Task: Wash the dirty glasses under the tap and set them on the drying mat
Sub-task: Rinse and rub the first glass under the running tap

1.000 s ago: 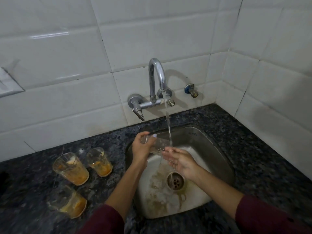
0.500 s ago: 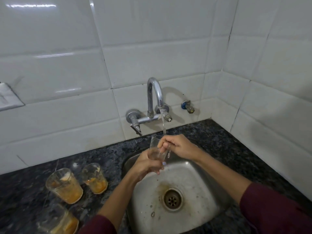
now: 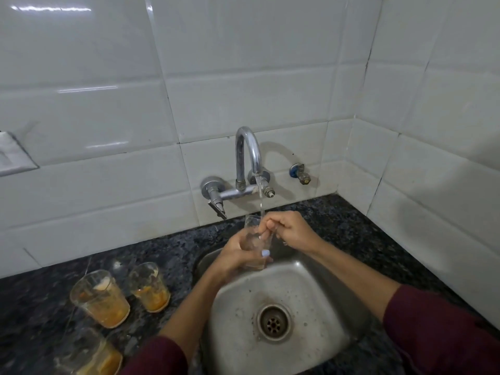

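Glass [image 3: 253,240] stands upright under the tap [image 3: 247,155], gripped by the left hand [image 3: 238,257], right hand [image 3: 289,230] fingers [image 3: 266,226] curled into its mouth.

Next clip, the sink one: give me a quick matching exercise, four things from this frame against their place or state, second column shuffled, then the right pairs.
Things:
1. clear glass
2. tap
3. three dirty glasses
4. drain

Place or state:
A. on the dark counter, left of the sink, orange residue inside
B. in the bottom of the steel sink
C. held upright in the left hand under the stream, the right hand at its rim
D. on the tiled wall, running

Pairs: 1-C, 2-D, 3-A, 4-B
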